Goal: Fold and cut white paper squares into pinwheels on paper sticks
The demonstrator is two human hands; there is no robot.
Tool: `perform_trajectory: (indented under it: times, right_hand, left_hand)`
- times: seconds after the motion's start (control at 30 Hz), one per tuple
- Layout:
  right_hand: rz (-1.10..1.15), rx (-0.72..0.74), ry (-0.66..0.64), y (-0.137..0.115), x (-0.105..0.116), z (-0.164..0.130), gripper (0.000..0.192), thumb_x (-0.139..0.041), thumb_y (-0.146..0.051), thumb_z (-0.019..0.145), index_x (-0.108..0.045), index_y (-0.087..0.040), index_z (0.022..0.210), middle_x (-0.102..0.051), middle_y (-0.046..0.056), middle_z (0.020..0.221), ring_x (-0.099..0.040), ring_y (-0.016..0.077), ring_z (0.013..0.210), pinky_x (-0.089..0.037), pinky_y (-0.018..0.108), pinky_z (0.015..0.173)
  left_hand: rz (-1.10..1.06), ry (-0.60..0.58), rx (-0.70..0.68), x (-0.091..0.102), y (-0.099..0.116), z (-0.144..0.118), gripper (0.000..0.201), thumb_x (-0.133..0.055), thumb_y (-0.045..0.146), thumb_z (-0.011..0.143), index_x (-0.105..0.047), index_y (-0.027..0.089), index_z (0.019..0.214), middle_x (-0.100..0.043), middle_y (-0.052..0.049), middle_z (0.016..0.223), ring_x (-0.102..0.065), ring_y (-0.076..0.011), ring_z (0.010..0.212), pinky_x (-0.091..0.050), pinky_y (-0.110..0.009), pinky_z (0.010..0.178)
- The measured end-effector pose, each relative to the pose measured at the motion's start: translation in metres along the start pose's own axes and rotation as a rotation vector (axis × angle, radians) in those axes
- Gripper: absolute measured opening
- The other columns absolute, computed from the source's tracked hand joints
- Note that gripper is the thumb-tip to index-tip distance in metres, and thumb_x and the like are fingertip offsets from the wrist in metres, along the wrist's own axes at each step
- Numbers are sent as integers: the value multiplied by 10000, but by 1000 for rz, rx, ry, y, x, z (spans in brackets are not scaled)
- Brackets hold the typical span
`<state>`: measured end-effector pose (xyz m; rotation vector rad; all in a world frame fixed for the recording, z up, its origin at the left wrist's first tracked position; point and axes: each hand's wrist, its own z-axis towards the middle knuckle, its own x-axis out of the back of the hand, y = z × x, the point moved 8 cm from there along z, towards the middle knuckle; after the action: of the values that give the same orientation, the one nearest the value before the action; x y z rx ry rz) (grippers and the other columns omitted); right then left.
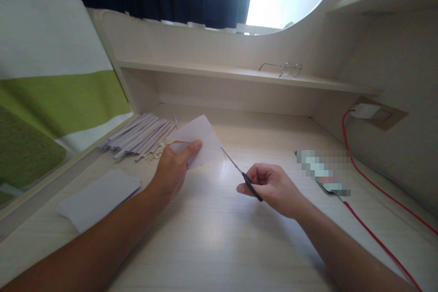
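Head view: at centre, my left hand's (174, 166) fingers pinch 1 white, angular paper sheet (205, 133); my right hand's (273, 187) grip slim black-handled scissors (252, 187) at its edge. Slender white paper pieces (138, 137), mid-left, look finished; the flat white paper stack (99, 198), lower left, seems untouched. Blade opening: I can't tell.

Left of the black-handled metal scissors (252, 187), the person's left hand (173, 166) is bare, with a rounded thumb tip and a slim wrist; the uncovered left forearm (112, 232) broadens away from the scissors. Right of the scissors, the right hand (276, 188) is ungloved, its wrist narrow, the right forearm (338, 242) equally bare.
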<state>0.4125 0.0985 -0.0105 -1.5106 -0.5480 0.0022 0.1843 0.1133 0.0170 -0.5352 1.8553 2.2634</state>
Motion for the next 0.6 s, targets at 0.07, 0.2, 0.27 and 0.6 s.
perform_trajectory:
  times: [0.07,0.2,0.27,0.6]
  right_hand:
    - [-6,-1,2,0,0,0,405,-897,-466,691,-615,-175,695,-529,-49,611,-428,105,564,-305,247,513]
    - [-19,2,10,-1,1,0,413,-896,-472,689,-608,-176,682,-521,-52,602,-417,104,559,-298,246,506]
    - [-22,3,10,-1,1,0,418,-895,-471,690,-596,-179,675,-514,-54,598,-413,103,555,-293,247,504]
    - [-29,13,6,-1,1,0,461,-884,-499,708,-540,-194,665,-488,-60,593,-391,104,558,-277,256,510]
  left_hand:
    - [6,-1,-4,1,-1,0,239,-830,274,751,-762,181,961,-775,-35,933,-691,-196,814,-532,-296,758]
    - [17,-18,-11,2,-2,1,227,-814,271,775,-764,185,979,-774,-36,950,-686,-187,817,-520,-286,749]
    - [20,-17,-12,2,-2,1,231,-814,276,773,-763,186,979,-774,-38,948,-687,-188,820,-517,-282,735]
    - [20,-18,-22,1,-1,2,209,-811,277,771,-762,200,959,-779,-35,939,-698,-199,827,-531,-290,740]
